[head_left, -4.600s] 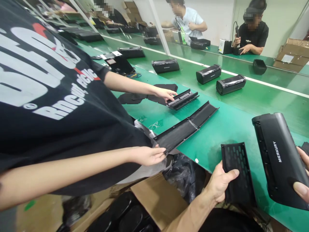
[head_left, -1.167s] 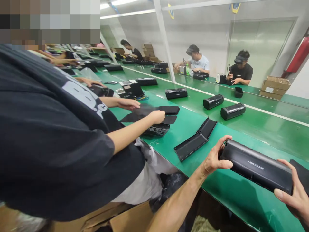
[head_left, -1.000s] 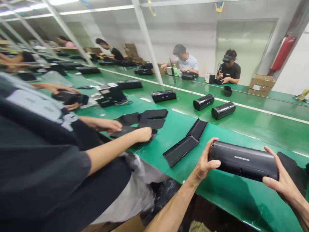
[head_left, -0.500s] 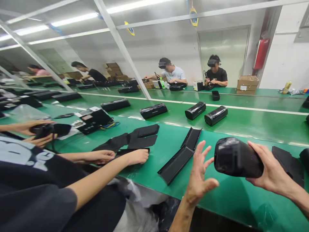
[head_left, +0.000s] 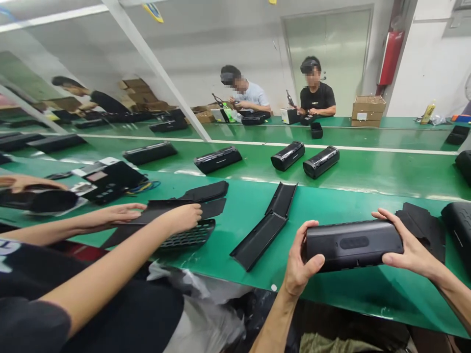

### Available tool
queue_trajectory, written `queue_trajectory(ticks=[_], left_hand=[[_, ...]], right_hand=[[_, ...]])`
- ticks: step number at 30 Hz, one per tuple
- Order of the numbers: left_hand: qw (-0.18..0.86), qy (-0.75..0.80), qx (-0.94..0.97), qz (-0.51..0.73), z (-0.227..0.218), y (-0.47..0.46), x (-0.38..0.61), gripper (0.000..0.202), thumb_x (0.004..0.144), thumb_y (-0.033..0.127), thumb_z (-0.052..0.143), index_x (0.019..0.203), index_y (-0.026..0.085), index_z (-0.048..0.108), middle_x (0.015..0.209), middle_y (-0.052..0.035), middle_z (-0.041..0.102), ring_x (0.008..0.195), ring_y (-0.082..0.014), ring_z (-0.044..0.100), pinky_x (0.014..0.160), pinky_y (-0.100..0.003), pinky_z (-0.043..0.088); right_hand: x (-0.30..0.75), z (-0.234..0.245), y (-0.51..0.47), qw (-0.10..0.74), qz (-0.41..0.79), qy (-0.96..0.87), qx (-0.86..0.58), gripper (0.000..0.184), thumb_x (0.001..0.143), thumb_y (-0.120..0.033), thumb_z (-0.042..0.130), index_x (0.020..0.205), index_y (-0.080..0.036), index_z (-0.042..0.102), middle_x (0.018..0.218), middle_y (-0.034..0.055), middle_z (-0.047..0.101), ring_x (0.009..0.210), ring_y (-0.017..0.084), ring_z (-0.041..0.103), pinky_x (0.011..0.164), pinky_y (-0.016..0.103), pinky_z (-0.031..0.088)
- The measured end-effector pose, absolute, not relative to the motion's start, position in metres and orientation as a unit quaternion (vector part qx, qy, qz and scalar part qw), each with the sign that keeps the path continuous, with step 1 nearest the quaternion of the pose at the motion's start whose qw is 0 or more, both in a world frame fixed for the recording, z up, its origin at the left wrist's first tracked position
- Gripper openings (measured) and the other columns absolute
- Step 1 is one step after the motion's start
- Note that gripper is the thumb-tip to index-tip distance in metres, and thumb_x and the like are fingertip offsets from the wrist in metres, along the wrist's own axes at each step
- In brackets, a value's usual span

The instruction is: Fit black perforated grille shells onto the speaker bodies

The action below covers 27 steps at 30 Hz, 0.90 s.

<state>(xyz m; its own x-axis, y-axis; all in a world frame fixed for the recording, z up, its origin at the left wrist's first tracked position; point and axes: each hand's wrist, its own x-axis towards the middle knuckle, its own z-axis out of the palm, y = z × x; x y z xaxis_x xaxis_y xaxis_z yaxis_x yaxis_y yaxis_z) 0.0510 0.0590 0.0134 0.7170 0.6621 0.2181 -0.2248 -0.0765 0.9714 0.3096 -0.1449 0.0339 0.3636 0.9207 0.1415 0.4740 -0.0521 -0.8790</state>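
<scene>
I hold a black oblong speaker body level above the near edge of the green bench. My left hand grips its left end and my right hand grips its right end. Just left of it lie two long black panels end to end on the bench. A co-worker's hands at my left press on a black grille piece.
Several black speaker bodies lie on the green conveyor belt beyond. Black fabric pieces and another black unit sit at the right. Two people work across the line; a cardboard box stands beside them.
My left hand had let go and spread open; now it grips the speaker's left end again. The speaker has turned from end-on to sideways and level.
</scene>
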Motion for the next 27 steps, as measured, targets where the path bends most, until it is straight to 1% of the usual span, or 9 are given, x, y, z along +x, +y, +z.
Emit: queue_trajectory(ticks=[3,5,7,11,13,16,19,24,27], left_hand=[[0.672,0.154,0.656,0.307,0.011,0.058,0.051,0.105,0.069,0.068,0.086,0.156,0.025,0.045,0.129,-0.0117,0.066,0.113,-0.0346,0.064,0.099,-0.044,0.053],[0.661,0.152,0.672,0.296,0.011,0.056,0.05,0.099,0.071,0.063,0.085,0.154,0.026,0.045,0.127,-0.0107,0.067,0.111,-0.0339,0.065,0.097,-0.043,0.053],[0.643,0.154,0.685,0.307,0.012,0.055,0.048,0.087,0.074,0.058,0.082,0.148,0.027,0.049,0.128,-0.0091,0.066,0.109,-0.0317,0.065,0.094,-0.041,0.053],[0.61,0.156,0.697,0.342,0.014,0.054,0.048,0.079,0.073,0.055,0.082,0.142,0.028,0.054,0.138,-0.0086,0.061,0.115,-0.032,0.061,0.097,-0.041,0.05],[0.605,0.166,0.701,0.339,0.013,0.055,0.052,0.076,0.074,0.054,0.081,0.141,0.028,0.055,0.134,-0.0077,0.062,0.114,-0.0313,0.061,0.098,-0.041,0.049],[0.606,0.187,0.7,0.329,0.01,0.055,0.057,0.074,0.075,0.056,0.079,0.139,0.026,0.056,0.125,-0.0063,0.064,0.108,-0.0297,0.06,0.096,-0.04,0.049],[0.611,0.187,0.693,0.334,0.005,0.056,0.06,0.075,0.075,0.057,0.078,0.14,0.026,0.056,0.124,-0.0059,0.065,0.108,-0.0292,0.061,0.096,-0.039,0.049],[0.614,0.164,0.69,0.347,0.006,0.066,0.05,0.079,0.075,0.059,0.079,0.143,0.027,0.054,0.133,-0.0072,0.063,0.109,-0.0293,0.063,0.093,-0.038,0.051],[0.605,0.143,0.703,0.344,0.01,0.07,0.042,0.079,0.077,0.058,0.079,0.145,0.029,0.052,0.144,-0.0084,0.059,0.119,-0.0321,0.062,0.1,-0.04,0.051]], right_hand=[[0.302,0.03,-0.148,0.496,0.222,-0.482,-0.687,0.098,0.084,-0.073,0.075,0.163,-0.033,0.035,0.165,0.0162,0.048,0.149,0.041,0.049,0.117,0.053,0.044],[0.297,0.031,-0.151,0.504,0.218,-0.476,-0.687,0.097,0.083,-0.073,0.076,0.162,-0.033,0.036,0.166,0.015,0.047,0.148,0.04,0.049,0.114,0.051,0.047],[0.293,0.034,-0.155,0.507,0.219,-0.469,-0.69,0.094,0.082,-0.071,0.077,0.159,-0.032,0.04,0.162,0.0142,0.05,0.141,0.039,0.054,0.11,0.047,0.05],[0.29,0.035,-0.157,0.512,0.223,-0.459,-0.691,0.079,0.082,-0.063,0.079,0.148,-0.03,0.051,0.153,0.0119,0.056,0.134,0.037,0.059,0.106,0.044,0.051],[0.293,0.034,-0.153,0.52,0.234,-0.45,-0.687,0.074,0.082,-0.061,0.079,0.144,-0.029,0.052,0.151,0.0119,0.057,0.135,0.037,0.057,0.104,0.043,0.052],[0.299,0.031,-0.145,0.517,0.263,-0.438,-0.687,0.073,0.08,-0.063,0.079,0.139,-0.028,0.055,0.143,0.0118,0.061,0.129,0.037,0.061,0.101,0.044,0.054],[0.305,0.028,-0.141,0.509,0.279,-0.44,-0.685,0.077,0.079,-0.065,0.08,0.141,-0.027,0.053,0.143,0.0124,0.06,0.128,0.037,0.061,0.101,0.045,0.054],[0.3,0.039,-0.15,0.506,0.307,-0.477,-0.65,0.102,0.079,-0.067,0.083,0.161,-0.031,0.035,0.165,0.0141,0.043,0.142,0.038,0.051,0.112,0.046,0.048],[0.29,0.05,-0.154,0.518,0.329,-0.466,-0.637,0.097,0.082,-0.06,0.085,0.161,-0.032,0.037,0.158,0.0133,0.051,0.136,0.035,0.057,0.11,0.043,0.048]])
